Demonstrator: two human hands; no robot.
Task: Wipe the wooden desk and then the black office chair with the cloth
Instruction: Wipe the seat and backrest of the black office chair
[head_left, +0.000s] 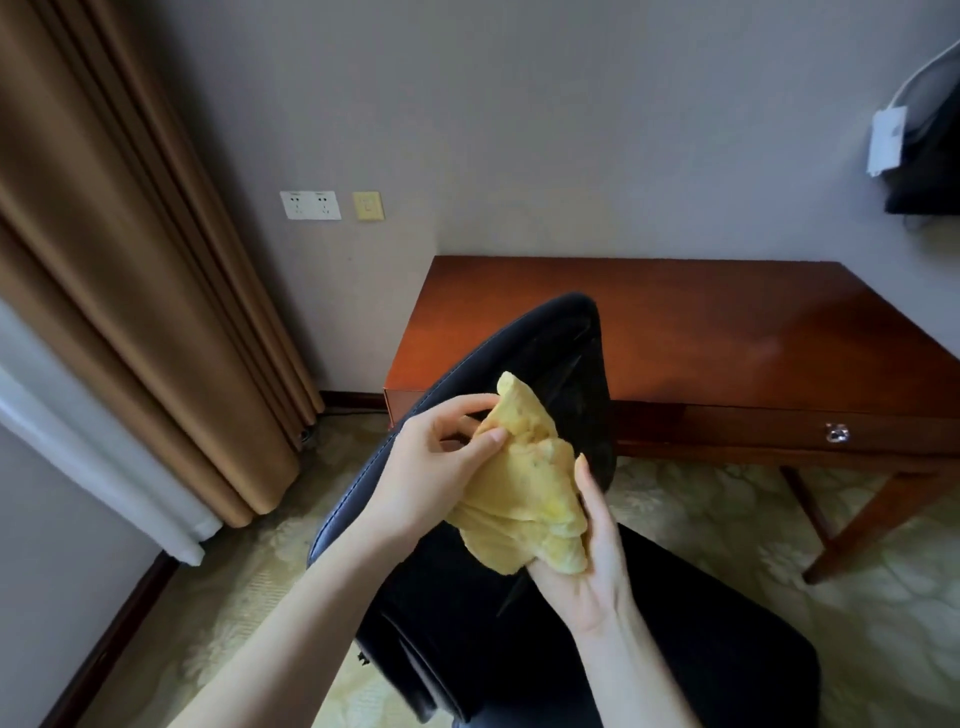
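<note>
A crumpled yellow cloth (524, 493) hangs between both hands above the black office chair (561, 364). My left hand (431, 467) pinches the cloth's upper edge with thumb and fingers. My right hand (592, 566) cups the lower bunch from beneath, thumb along its right side. The chair's backrest leans toward the desk and its seat (701, 649) lies below my hands. The reddish wooden desk (727, 332) stands behind the chair against the wall, its top bare.
Brown curtains (130, 291) hang at the left, beside wall sockets (310, 205). A drawer with a metal knob (836, 433) faces me under the desk top. A black screen (930, 171) with a white tag hangs at upper right. Patterned carpet (727, 519) covers the floor.
</note>
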